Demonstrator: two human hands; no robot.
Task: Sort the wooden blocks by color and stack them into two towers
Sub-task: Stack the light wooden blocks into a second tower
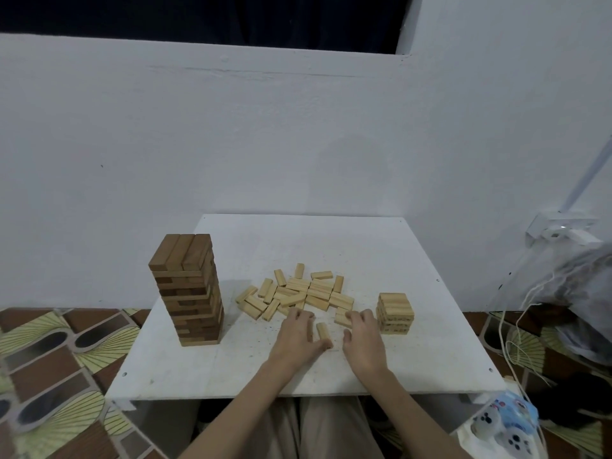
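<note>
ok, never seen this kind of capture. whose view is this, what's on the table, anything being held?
There is no robot here: a person wears a wide-angle camera on the head, so the single picture looks forward and down at their own two bare hands. They sit at a white table against a white wall. On it stand a tall tower of dark brown blocks at the left and a short stack of light blocks at the right, with a loose pile of light blocks between them. The left hand and right hand rest at the near edge of the pile; one light block lies between them by the left thumb. The right fingers touch another pile block. Nothing is clearly lifted.
</note>
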